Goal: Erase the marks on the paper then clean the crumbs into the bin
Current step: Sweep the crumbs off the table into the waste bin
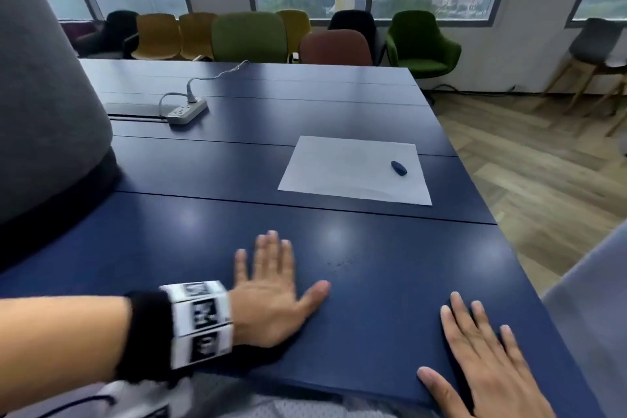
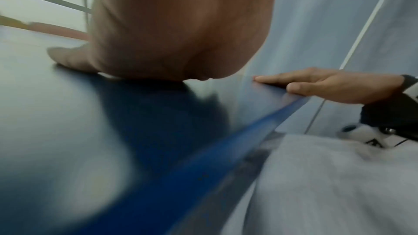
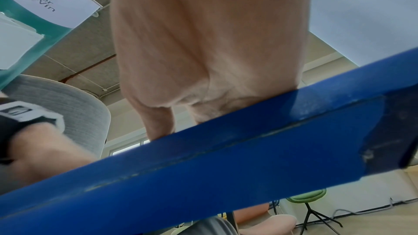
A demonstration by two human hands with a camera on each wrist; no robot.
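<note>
A white sheet of paper [image 1: 356, 168] lies flat on the dark blue table [image 1: 237, 159], right of centre, with a small dark eraser [image 1: 399, 168] on its right part. A thin scatter of dark crumbs [image 1: 339, 263] sits on the table between the paper and my hands. My left hand [image 1: 271, 285] lies flat and open on the table just left of the crumbs, fingers spread. Near the table's front right edge my right hand [image 1: 481, 349] also rests flat and open. Neither hand holds anything. No bin shows in any view.
A white power strip [image 1: 187, 111] with its cable lies at the back left. A large grey rounded object [image 1: 44, 105] stands at the left. Coloured chairs [image 1: 249, 37] line the far edge. The table's right edge drops to wood floor [image 1: 543, 159].
</note>
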